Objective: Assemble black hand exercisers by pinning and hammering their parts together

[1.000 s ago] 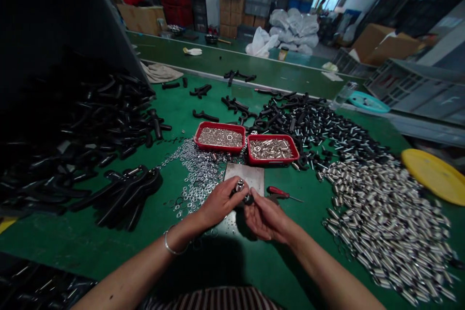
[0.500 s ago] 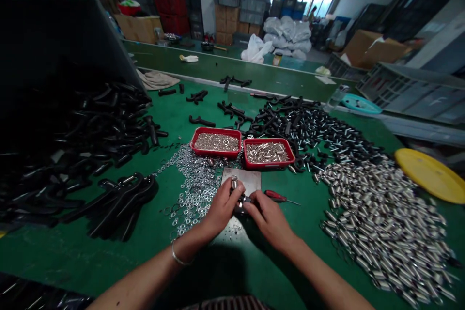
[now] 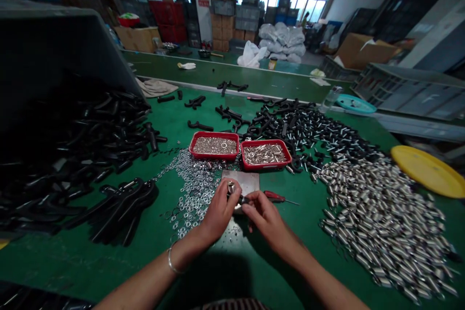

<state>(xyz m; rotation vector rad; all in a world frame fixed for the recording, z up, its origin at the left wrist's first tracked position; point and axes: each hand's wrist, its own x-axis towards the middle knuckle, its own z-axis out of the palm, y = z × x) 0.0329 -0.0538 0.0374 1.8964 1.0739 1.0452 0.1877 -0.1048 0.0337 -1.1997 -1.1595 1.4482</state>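
Observation:
My left hand is closed around a small assembly: a silver metal cylinder sticks up between thumb and fingers, its end tipped towards me. From the same grip a black part reaches across to my right hand. The thumb and fingers of that hand pinch the black part's right end. Fingers cover much of the assembly. Both hands are above the near part of a metal plate. Beside the plate, to the right, lies a red-handled screwdriver.
Two red trays of small metal parts stand beyond the plate. Loose washers spread at left, near black handles and a big tipped bin. Silver cylinders, black knobs with studs and a yellow lid lie right.
The silver cylinder has tipped so that its end shows more. My right fingers have shifted slightly on the black part. The view has tilted up a little.

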